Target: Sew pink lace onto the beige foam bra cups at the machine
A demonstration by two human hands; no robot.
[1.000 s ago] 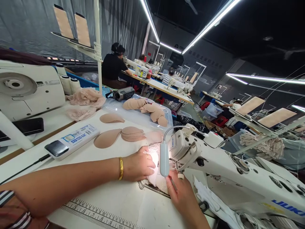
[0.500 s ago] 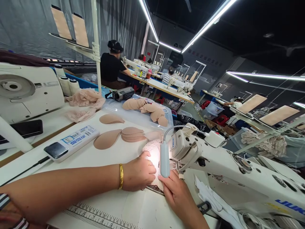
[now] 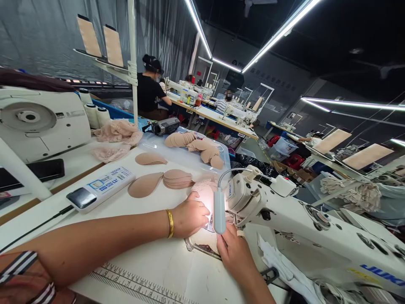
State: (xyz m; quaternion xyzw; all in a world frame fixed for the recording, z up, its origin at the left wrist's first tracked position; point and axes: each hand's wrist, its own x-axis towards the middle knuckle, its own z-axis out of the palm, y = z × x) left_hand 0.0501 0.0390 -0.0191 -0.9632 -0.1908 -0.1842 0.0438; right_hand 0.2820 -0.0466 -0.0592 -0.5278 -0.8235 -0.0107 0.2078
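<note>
Pale pink lace fabric lies under the bright lamp at the needle end of a white sewing machine. My left hand, with a gold bangle at the wrist, is closed on the fabric's left side, fingers curled. Close to the presser foot, my right hand pinches the fabric's near edge, its fingertips partly hidden behind the grey lamp head. Below the hands a worn machine plate shows. Teardrop-shaped beige pads lie to the left, some in a stack and one single pad.
More beige pads rest on a clear plastic lid. A white device with a cable sits left, near crumpled lace. A ruler marks the front edge. White cloth lies below the machine arm. Co-workers sit beyond.
My left hand has moved away from me along with the lace, baring more of the plate. The right hand stays near the presser foot, slightly shifted. The whole view has shifted a little.
</note>
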